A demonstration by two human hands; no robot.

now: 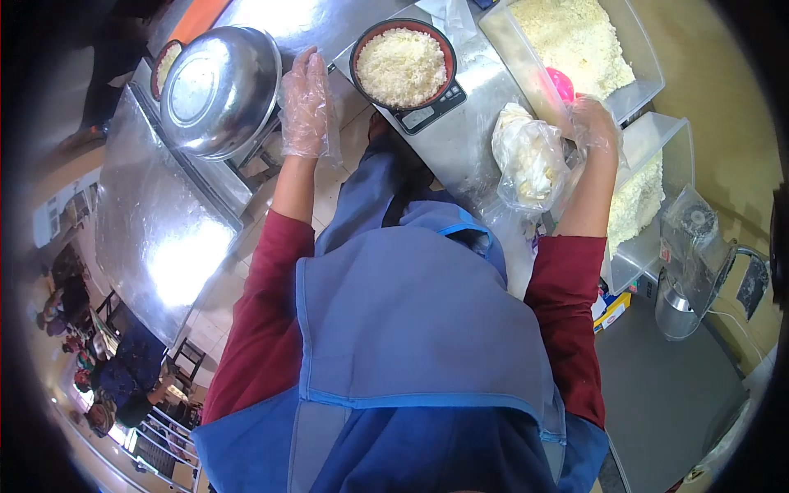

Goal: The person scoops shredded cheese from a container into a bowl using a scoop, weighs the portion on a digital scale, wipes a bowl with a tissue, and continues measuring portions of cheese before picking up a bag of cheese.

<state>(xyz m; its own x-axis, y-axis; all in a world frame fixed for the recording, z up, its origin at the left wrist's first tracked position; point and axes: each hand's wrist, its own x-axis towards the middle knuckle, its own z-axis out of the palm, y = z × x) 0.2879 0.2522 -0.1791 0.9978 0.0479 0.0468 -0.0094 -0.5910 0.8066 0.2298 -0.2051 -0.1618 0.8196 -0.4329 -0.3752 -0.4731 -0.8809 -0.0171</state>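
Observation:
My left hand (309, 107), in a clear plastic glove, is held out with its fingers stretched, between the upturned metal bowl and the scale; nothing is in it. A dark bowl with a reddish-brown rim (358, 66), full of pale shredded food (404, 67), sits on a black digital scale (431, 112). My right hand (593, 125), gloved too, is at the near edge of a clear plastic bin (526, 67). Its fingers are closed at a pink scoop (560, 85) beside the pale crumbs (575, 41) in the bin; its grip is partly hidden.
A large upturned metal bowl (215, 90) stands at the left, with another filled bowl (167, 66) behind it. A plastic bag with white contents (528, 168) lies by my right wrist. Further right are a second bin (678, 152) and a metal-and-plastic device (689, 238). People (136, 366) are in the background.

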